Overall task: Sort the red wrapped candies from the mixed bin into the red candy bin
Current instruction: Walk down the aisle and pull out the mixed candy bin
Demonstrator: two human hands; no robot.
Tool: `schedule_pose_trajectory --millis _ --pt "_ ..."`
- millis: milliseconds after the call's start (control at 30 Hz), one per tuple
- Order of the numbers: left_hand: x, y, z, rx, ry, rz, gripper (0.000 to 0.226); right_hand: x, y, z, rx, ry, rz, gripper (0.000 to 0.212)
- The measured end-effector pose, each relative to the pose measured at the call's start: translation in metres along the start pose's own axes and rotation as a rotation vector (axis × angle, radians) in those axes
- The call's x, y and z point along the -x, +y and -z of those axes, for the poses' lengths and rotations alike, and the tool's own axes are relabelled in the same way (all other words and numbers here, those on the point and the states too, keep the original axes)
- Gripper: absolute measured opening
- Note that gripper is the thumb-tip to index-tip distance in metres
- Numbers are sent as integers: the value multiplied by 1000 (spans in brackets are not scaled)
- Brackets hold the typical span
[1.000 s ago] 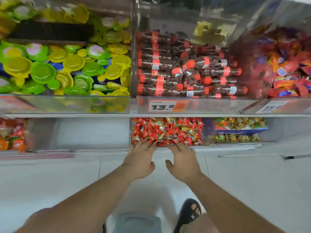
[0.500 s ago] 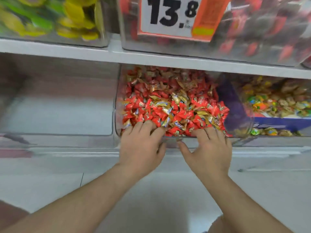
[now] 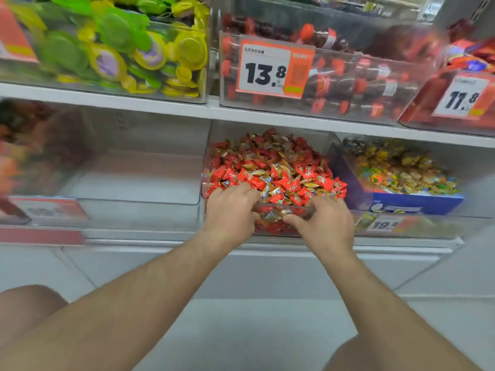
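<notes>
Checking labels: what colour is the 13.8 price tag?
White with black numerals and an orange border, on the price tag; head view, the only one.

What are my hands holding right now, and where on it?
Both the left hand and right hand grip the clear mixed candy bin by its front rim, fingers curled over the edge. No single candy is visibly held.

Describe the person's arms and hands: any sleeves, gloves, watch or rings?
Both forearms are bare as far as the frame shows, with no sleeves in view. The left hand and right hand are ungloved. No watch, bracelet or ring is visible.
</notes>
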State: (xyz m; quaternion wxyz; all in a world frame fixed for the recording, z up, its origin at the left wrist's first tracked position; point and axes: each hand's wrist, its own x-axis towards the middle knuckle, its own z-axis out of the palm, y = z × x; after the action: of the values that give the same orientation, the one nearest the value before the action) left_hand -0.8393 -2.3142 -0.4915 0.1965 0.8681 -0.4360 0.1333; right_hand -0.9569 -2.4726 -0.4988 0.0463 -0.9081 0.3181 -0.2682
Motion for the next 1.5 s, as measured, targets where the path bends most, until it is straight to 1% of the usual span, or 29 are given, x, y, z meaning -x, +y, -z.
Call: schedule_pose_trajectory --millis 100,233,400,467,567,633,700,733,767,800,867,900,967,1000,1033,1067,1133,1167,1267,1367,1433,1500 --pt "18 7 -1 -25 -54 -22 22 20 3 2 -13 -18 -11 53" --pt "36 17 -4 -11 -65 -21 21 37 8 6 -9 -19 -12 54" --pt "51 20 -4 -13 -25 -44 24 53 15 10 4 20 30 52" --pt "53 20 -4 -6 -17 -42 24 54 14 13 -4 3 21 49" --pt "56 18 -4 40 22 -67 23 55 12 18 72 -3 25 40" --pt "63 12 -3 83 129 -113 26 59 7 23 123 21 32 38" --pt "71 1 5 131 336 -168 22 61 -4 30 120 78 52 41" --pt "75 -7 14 155 425 -165 21 62 -12 35 95 119 73 42" --pt "79 -19 22 170 476 -130 23 63 -23 39 58 152 106 41" --pt "81 -34 29 167 493 -66 26 64 -36 41 14 174 156 38" --pt "81 -70 34 92 434 94 34 68 -68 41 -97 190 295 33" --pt "80 -86 35 33 355 169 39 71 -86 38 -153 175 365 31" --pt "77 -112 33 -69 116 276 51 75 -122 27 -235 89 465 30" --pt "75 -121 30 -97 14 294 55 77 -137 21 -255 40 494 32" --pt "72 -127 26 -107 -41 282 54 78 -149 14 -260 0 513 34" --pt "68 -131 24 -93 -35 253 46 79 -157 8 -254 -25 520 36" --pt "60 -135 26 -43 24 205 24 78 -164 0 -230 -53 510 36" --pt "57 -135 28 -40 39 195 17 78 -164 -1 -224 -53 495 36" --pt "55 -138 30 -62 60 169 13 74 -154 2 -278 9 441 35" --pt "58 -139 34 -34 104 133 9 66 -142 11 -315 59 389 34" --pt "62 -137 38 -46 129 88 9 63 -135 13 -310 42 354 38" --pt "70 -131 35 -65 122 70 13 61 -129 13 -305 -1 320 41"
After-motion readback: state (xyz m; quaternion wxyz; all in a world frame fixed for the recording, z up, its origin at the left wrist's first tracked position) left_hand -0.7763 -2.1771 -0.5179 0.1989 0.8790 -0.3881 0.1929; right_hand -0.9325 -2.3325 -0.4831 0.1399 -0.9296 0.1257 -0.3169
